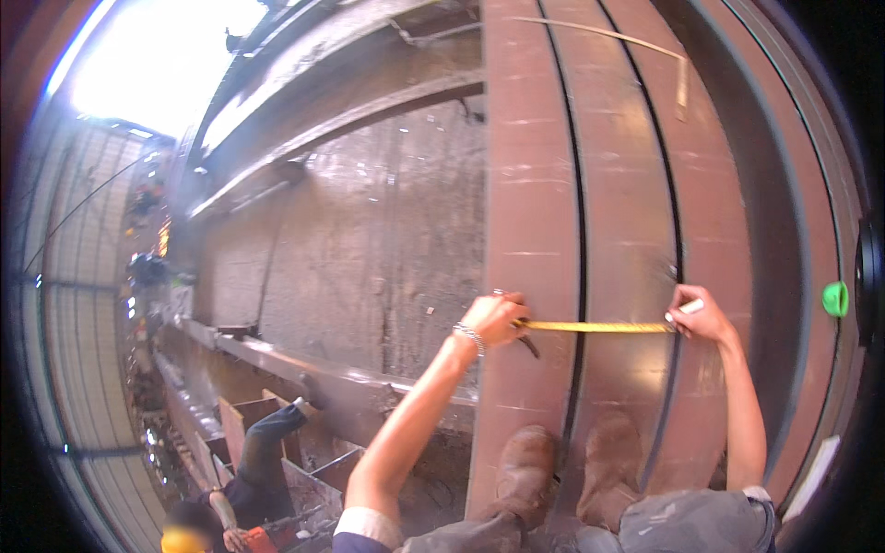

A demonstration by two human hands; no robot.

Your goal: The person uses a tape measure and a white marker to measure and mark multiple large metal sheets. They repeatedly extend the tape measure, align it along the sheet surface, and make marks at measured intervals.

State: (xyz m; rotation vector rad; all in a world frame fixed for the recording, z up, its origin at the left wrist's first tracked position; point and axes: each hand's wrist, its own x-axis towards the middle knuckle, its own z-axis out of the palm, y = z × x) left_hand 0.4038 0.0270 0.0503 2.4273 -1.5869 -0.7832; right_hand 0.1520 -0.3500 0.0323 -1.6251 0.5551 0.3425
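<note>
Nearest to us, our brown boots [527, 461] stand on the reddish beams [527, 212]. Our left hand [496, 319] has fingers closed on one end of the yellow measuring tape [595, 326], which is stretched across the beams. Our right hand [704, 319] pinches a white marking stick [690, 307] beside its other end. Farther, a bent strip [608, 34] lies.

The beams [627, 212] look metal, the boots [527, 465] leather.

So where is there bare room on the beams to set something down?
The reddish-brown beams are bare between the yellow tape and the bent strip, apart from dark gaps. Crowded: at the tape, by left hand and right hand; nearer, by boots.
</note>
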